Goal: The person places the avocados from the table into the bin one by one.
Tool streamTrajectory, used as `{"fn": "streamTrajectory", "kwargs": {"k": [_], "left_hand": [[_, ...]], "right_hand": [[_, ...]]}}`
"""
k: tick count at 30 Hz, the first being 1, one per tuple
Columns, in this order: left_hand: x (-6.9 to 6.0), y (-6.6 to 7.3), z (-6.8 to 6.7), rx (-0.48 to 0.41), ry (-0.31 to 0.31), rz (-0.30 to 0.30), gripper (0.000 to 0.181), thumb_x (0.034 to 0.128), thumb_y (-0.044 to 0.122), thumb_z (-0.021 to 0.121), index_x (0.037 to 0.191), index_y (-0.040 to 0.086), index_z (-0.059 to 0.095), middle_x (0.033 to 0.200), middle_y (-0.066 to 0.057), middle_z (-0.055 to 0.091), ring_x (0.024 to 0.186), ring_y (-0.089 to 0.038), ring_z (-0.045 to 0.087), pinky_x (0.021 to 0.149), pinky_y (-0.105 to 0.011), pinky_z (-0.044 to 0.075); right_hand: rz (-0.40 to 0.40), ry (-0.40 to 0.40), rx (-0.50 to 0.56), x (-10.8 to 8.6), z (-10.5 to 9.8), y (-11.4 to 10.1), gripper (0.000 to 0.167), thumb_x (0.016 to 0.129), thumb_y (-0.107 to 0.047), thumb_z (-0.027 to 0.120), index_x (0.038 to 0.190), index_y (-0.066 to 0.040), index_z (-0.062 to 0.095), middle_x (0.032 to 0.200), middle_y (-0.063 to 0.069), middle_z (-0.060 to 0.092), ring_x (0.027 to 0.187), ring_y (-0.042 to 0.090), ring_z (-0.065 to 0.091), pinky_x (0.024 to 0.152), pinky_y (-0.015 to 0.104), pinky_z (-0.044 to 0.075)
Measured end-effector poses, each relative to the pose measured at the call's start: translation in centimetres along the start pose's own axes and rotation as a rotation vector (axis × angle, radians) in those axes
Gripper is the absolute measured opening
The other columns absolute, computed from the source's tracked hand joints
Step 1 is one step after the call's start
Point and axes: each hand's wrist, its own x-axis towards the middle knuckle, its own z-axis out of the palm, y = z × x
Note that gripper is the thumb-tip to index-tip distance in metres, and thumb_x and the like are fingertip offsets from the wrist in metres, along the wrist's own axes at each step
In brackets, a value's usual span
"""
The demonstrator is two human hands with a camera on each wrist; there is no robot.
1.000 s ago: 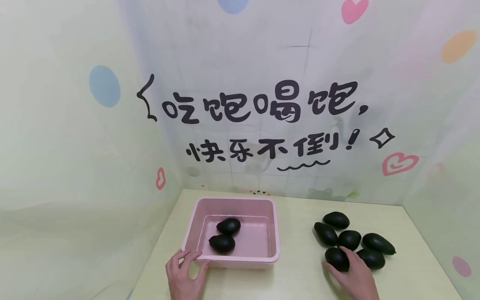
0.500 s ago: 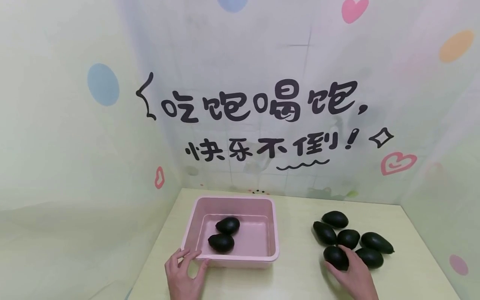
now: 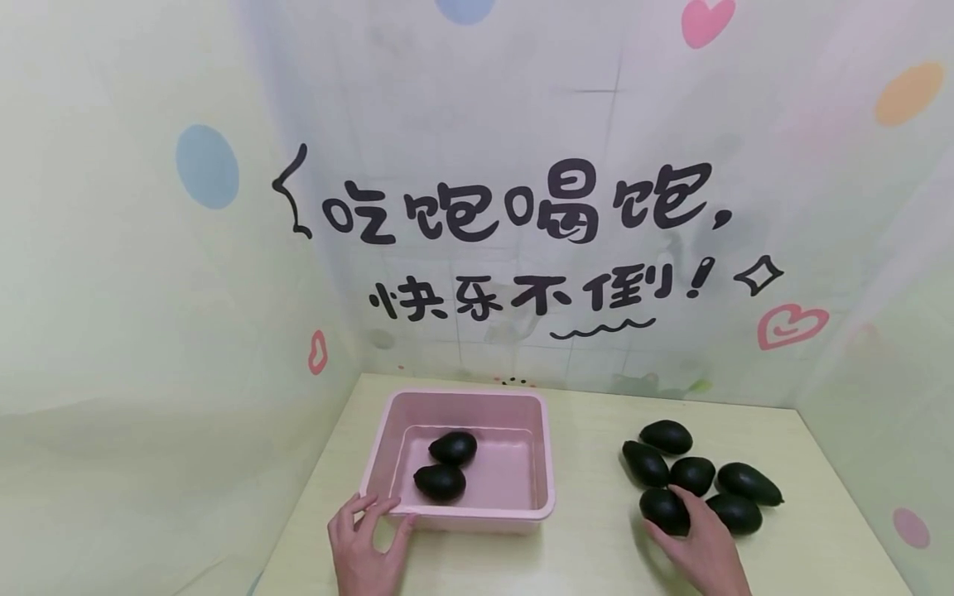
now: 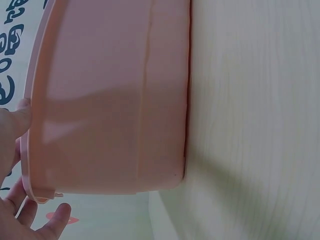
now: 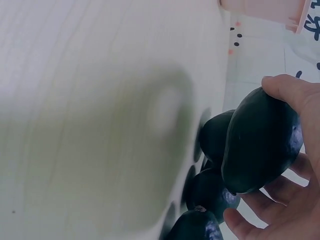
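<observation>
In the head view my left hand (image 3: pixel 367 546) rests on the front left corner of a pink bin (image 3: pixel 510 514), its fingers over the rim. Two dark avocados (image 3: pixel 440 483) lie in the bin, touching. At the right, my right hand (image 3: pixel 704 542) grips a dark avocado (image 3: pixel 665 511) between thumb and fingers. The right wrist view shows this avocado (image 5: pixel 262 142) held off the table, with the thumb on one side. In the left wrist view the left hand (image 4: pixel 25 210) touches the rim of the bin (image 4: pixel 100 100).
Several more dark avocados (image 3: pixel 693 476) lie grouped behind and to the right of the right hand, on the pale wooden table (image 3: pixel 589 463). A printed curtain (image 3: pixel 522 124) with black lettering stands behind the table and at both sides.
The gripped avocado and my right hand have shifted very slightly left. My left hand stays on the bin's corner.
</observation>
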Motion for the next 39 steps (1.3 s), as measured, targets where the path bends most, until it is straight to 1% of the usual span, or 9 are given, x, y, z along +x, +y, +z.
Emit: {"fn": "streamTrajectory", "kwargs": {"k": [2, 6, 10, 13, 17, 23, 24, 31, 39], "left_hand": [[0.0, 0.0, 0.0, 0.001, -0.001, -0.001, 0.039, 0.0605, 0.01, 0.096, 0.095, 0.007, 0.079, 0.11, -0.023, 0.062, 0.118, -0.05, 0.051, 0.091, -0.043, 0.039], [0.0, 0.0, 0.0, 0.007, -0.001, -0.006, 0.039, 0.0606, 0.009, 0.096, 0.095, 0.007, 0.079, 0.11, -0.023, 0.062, 0.118, -0.05, 0.051, 0.091, -0.044, 0.04], [0.0, 0.2, 0.0, 0.015, 0.003, -0.004, 0.038, 0.0611, 0.009, 0.097, 0.095, 0.007, 0.079, 0.11, -0.023, 0.062, 0.118, -0.049, 0.051, 0.09, -0.041, 0.041], [0.0, 0.3, 0.0, 0.017, 0.009, 0.0, 0.038, 0.061, 0.009, 0.097, 0.094, 0.007, 0.079, 0.11, -0.022, 0.063, 0.117, -0.048, 0.051, 0.089, -0.037, 0.042], [0.0, 0.4, 0.0, 0.017, 0.012, 0.004, 0.038, 0.0607, 0.009, 0.097, 0.094, 0.007, 0.079, 0.11, -0.022, 0.063, 0.118, -0.047, 0.051, 0.087, -0.035, 0.043], [-0.1, 0.4, 0.1, 0.013, 0.003, 0.0, 0.038, 0.0617, 0.009, 0.097, 0.095, 0.006, 0.08, 0.111, -0.021, 0.063, 0.12, -0.045, 0.051, 0.089, -0.038, 0.044], [-0.1, 0.4, 0.1, 0.013, 0.002, -0.001, 0.038, 0.0618, 0.009, 0.097, 0.095, 0.006, 0.079, 0.111, -0.021, 0.063, 0.12, -0.045, 0.051, 0.089, -0.04, 0.043], [-0.1, 0.2, 0.0, 0.017, 0.014, 0.002, 0.038, 0.0608, 0.008, 0.097, 0.094, 0.008, 0.08, 0.11, -0.02, 0.064, 0.119, -0.045, 0.051, 0.088, -0.038, 0.042], [0.0, 0.0, 0.1, 0.012, 0.018, 0.008, 0.038, 0.0608, 0.009, 0.097, 0.095, 0.008, 0.079, 0.111, -0.021, 0.063, 0.119, -0.046, 0.051, 0.09, -0.044, 0.043]], "right_hand": [[-0.009, 0.007, 0.0, 0.0, -0.1, -0.2, 0.072, 0.087, -0.039, 0.088, 0.137, 0.006, 0.061, 0.134, 0.033, 0.067, 0.121, 0.051, 0.066, 0.098, 0.065, 0.054], [-0.004, -0.007, -0.008, 0.1, -0.5, -0.4, 0.073, 0.088, -0.04, 0.087, 0.138, 0.005, 0.061, 0.135, 0.032, 0.067, 0.123, 0.051, 0.065, 0.1, 0.065, 0.054], [-0.006, -0.001, -0.021, 0.2, -0.9, -0.6, 0.073, 0.086, -0.041, 0.088, 0.136, 0.006, 0.062, 0.133, 0.031, 0.068, 0.121, 0.05, 0.066, 0.1, 0.064, 0.054], [-0.028, 0.017, -0.026, 0.2, -1.1, -0.6, 0.072, 0.085, -0.04, 0.089, 0.134, 0.006, 0.064, 0.131, 0.031, 0.069, 0.119, 0.05, 0.067, 0.098, 0.064, 0.055], [-0.054, 0.029, -0.018, 0.4, -1.2, -0.4, 0.071, 0.084, -0.039, 0.09, 0.133, 0.005, 0.064, 0.13, 0.031, 0.069, 0.119, 0.05, 0.067, 0.098, 0.065, 0.055], [-0.006, -0.023, -0.024, 0.4, -1.6, -0.5, 0.075, 0.086, -0.045, 0.088, 0.136, 0.005, 0.062, 0.134, 0.032, 0.067, 0.121, 0.051, 0.066, 0.099, 0.065, 0.054], [-0.001, -0.023, -0.025, 0.4, -1.6, -0.6, 0.075, 0.086, -0.045, 0.088, 0.137, 0.005, 0.062, 0.134, 0.032, 0.067, 0.121, 0.051, 0.066, 0.1, 0.065, 0.054], [-0.019, 0.02, -0.036, 0.4, -1.9, -0.6, 0.073, 0.083, -0.042, 0.09, 0.134, 0.004, 0.064, 0.131, 0.032, 0.069, 0.117, 0.051, 0.067, 0.097, 0.065, 0.055], [-0.011, -0.01, -0.042, 0.5, -2.3, -0.7, 0.076, 0.084, -0.044, 0.089, 0.136, 0.004, 0.063, 0.132, 0.033, 0.068, 0.12, 0.054, 0.065, 0.098, 0.066, 0.055]]}}
